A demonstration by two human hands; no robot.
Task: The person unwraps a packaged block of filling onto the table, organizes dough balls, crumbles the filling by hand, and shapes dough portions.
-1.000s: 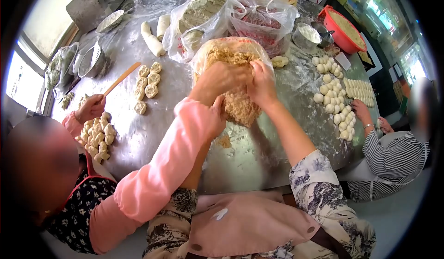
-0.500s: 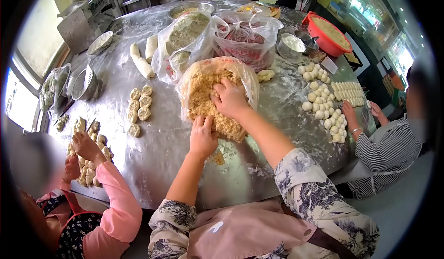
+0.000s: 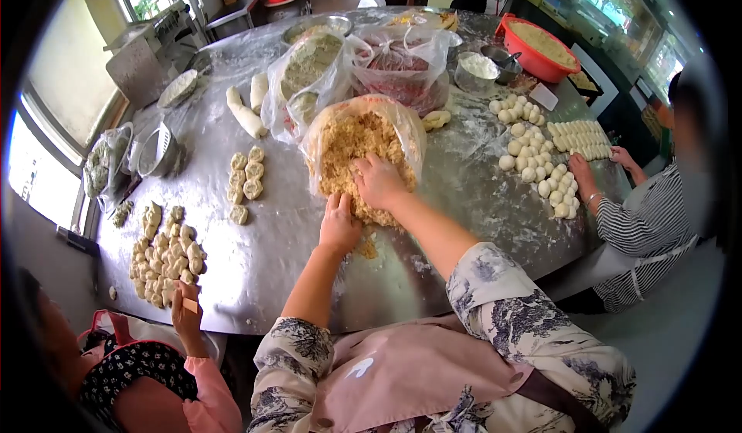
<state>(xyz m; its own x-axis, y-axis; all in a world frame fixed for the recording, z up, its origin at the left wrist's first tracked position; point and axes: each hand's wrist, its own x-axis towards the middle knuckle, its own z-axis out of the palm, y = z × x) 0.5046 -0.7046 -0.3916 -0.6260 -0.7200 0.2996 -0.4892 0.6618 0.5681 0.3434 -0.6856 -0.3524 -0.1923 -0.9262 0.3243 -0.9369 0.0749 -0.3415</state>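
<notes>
In the middle of the steel table, crumbly yellow-brown filling fills an open clear plastic bag, some of it spilling over the near edge. My right hand is pressed onto the filling, its curled fingertips sunk in it. Lower and to the left, my left hand grips the near edge of the heap, fingers close together and partly covered by crumbs. The two hands are almost touching. A few loose crumbs lie on the table by my left hand.
Bags of greenish dough and reddish filling stand behind. Dough pieces lie left, near a co-worker's hand holding a small tool. Round dough balls lie right, near another co-worker's hand. A red basin stands at the back.
My right hand has shifted down towards my left hand in the filling. The left co-worker's hands have drawn back from the dough pieces. The view has shifted slightly.
</notes>
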